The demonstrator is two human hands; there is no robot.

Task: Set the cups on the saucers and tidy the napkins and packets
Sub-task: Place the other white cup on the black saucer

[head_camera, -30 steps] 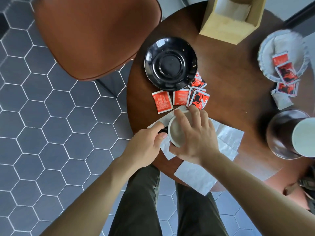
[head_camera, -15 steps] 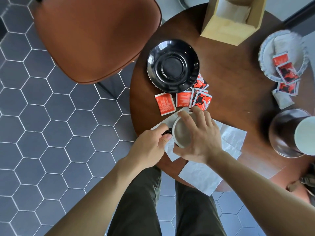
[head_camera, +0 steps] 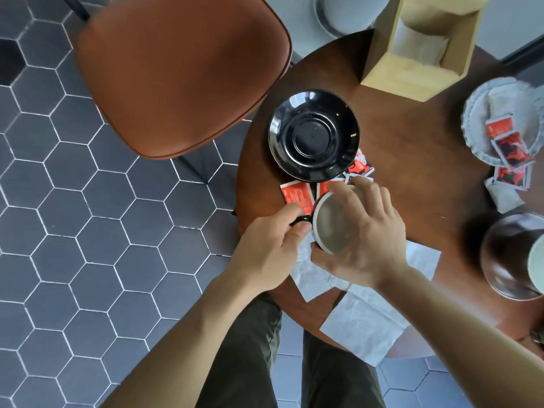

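Both hands carry the coffee cup (head_camera: 332,222) above scattered red packets (head_camera: 297,196): left hand (head_camera: 273,242) pinching its handle, right hand (head_camera: 365,231) cupping the rim. Best kept level, then centred on the empty black saucer (head_camera: 313,135) just beyond.

2 cups (head_camera: 332,222), 2 saucers (head_camera: 313,136), 1 chair (head_camera: 179,72)

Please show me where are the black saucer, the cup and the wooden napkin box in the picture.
black saucer (head_camera: 313,136): head view, on its central well.
cup (head_camera: 331,223): head view, on its pale inside, between the two hands.
wooden napkin box (head_camera: 391,73): head view, on its near outer wall.
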